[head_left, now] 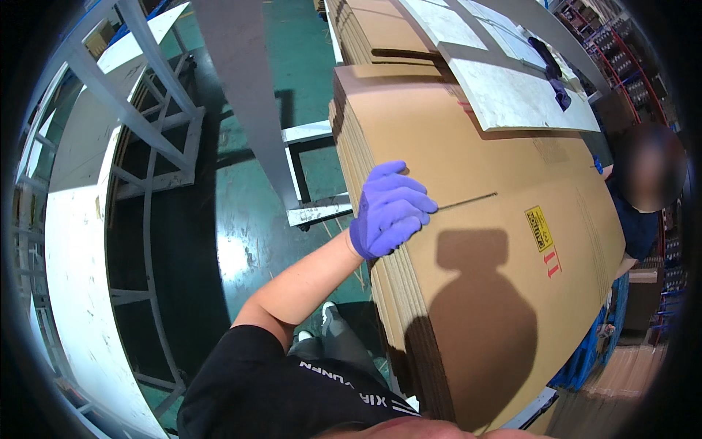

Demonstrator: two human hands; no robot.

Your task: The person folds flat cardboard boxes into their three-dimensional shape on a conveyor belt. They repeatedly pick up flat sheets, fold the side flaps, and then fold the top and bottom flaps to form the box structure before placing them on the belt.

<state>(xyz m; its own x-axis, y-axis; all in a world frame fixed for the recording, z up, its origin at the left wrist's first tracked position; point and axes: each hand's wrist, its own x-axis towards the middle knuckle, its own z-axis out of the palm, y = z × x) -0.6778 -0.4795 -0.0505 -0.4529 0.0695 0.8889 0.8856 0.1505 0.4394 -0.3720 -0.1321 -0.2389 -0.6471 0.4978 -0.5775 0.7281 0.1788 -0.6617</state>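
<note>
My left hand [393, 210], in a purple glove, lies on the near-left edge of a tall stack of flat brown cardboard sheets [475, 161]. Its fingers are slightly bent and rest on the top sheet, some a little apart. Beyond the fingertips a thin dark line, apparently a slot, runs across the cardboard. A yellow label [539, 228] and red markings sit right of the middle of this sheet. My shadow falls over its near part. My right hand is out of view.
A white-topped metal-framed table [77, 256] stands at the left. White boards [512, 88] overlap the far end of the stack, with dark cloth on them. Another person [635, 227] stands at the right edge, a blue-covered hand by the stack. Green floor [252, 212] shows between.
</note>
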